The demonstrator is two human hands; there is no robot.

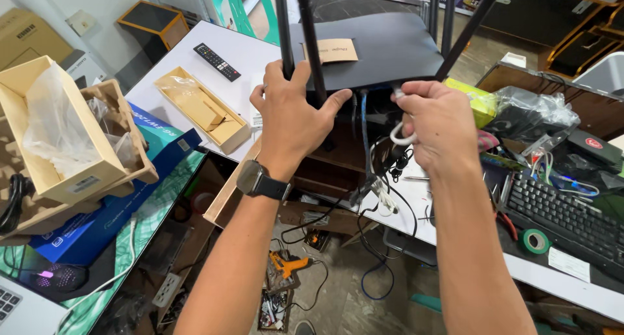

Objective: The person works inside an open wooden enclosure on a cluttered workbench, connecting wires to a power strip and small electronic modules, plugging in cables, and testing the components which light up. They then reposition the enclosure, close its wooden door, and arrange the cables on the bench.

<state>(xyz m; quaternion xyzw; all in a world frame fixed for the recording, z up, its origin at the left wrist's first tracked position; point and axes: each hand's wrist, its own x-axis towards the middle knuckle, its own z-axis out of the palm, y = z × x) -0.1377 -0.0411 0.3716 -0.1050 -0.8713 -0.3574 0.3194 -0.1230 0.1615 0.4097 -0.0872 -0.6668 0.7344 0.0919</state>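
Nearest, the left hand, watch on its wrist, grips an antenna of the black router; the right hand pinches a white cable at the router's near edge, above the table

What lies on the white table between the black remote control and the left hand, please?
In the head view, an open shallow cardboard box lies on the white table between the remote control and the left hand, which grips the black router.

A flat black router with upright black antennas sits at upper centre, a white cable looped at its right rear edge.
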